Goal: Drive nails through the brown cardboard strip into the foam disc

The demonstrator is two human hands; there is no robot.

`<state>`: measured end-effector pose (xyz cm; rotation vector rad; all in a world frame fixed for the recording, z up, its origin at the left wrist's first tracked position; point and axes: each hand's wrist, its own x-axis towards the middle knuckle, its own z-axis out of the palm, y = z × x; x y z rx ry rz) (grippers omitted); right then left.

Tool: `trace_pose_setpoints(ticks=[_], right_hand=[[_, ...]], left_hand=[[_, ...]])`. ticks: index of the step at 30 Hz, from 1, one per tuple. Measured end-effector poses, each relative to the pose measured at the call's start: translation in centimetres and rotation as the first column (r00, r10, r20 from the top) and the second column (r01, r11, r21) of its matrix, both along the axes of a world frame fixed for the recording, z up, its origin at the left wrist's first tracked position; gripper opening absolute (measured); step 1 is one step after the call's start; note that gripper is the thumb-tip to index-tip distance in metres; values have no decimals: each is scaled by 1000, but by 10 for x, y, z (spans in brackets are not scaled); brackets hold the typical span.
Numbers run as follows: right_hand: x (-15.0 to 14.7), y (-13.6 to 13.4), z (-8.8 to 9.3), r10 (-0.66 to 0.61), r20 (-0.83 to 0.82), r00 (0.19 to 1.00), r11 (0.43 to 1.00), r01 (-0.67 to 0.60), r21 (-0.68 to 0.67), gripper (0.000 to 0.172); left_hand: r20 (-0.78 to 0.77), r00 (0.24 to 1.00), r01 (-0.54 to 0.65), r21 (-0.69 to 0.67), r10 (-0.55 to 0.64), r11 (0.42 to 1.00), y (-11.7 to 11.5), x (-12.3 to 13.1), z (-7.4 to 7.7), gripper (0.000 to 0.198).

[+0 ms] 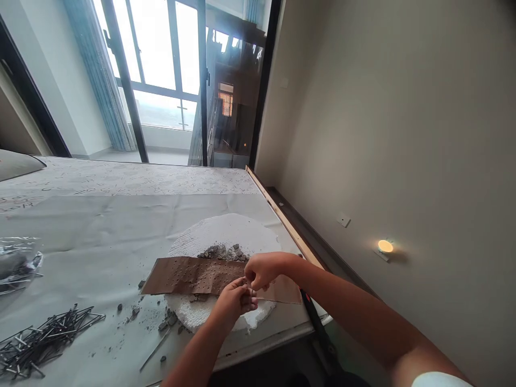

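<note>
Cardboard strip [193, 275] worked over a white foam disc [226, 236], both hands at its near end

Left hand [236, 300] and right hand [262, 270] are pinched together on a thin nail [252, 293], barely visible; rows of holes are already punched across the brown strip beyond the fingers, while its smooth end beside the right hand remains unpunched; a loose pile of dark nails [40, 336] lies far left
</note>
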<state>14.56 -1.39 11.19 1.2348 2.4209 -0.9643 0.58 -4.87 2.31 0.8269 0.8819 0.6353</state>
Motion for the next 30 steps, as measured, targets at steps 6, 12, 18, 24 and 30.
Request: trace_pose_setpoints(ticks=[6,12,18,24,30], right_hand=[[-7,-2,-13,30,60,998,914,-52,402,20],[12,-17,-47,-144,154,978,805,25,593,19],[12,-32,-83,-169,227,959,780,-11,626,16],[14,-30,-89,-125,268,955,768,-77,636,15],[9,-32,-93,-45,346,937,758,-193,623,18]], left_hand=[[130,987,-75,-165,97,983,0,-5,3,21],[-552,809,150,527,202,837,-5,-5,3,40],[-929,317,689,365,193,627,-24,4,0,57],[-955,229,738,298,191,606,-24,7,-5,59],[-957,228,737,291,181,610,-22,9,-8,60]])
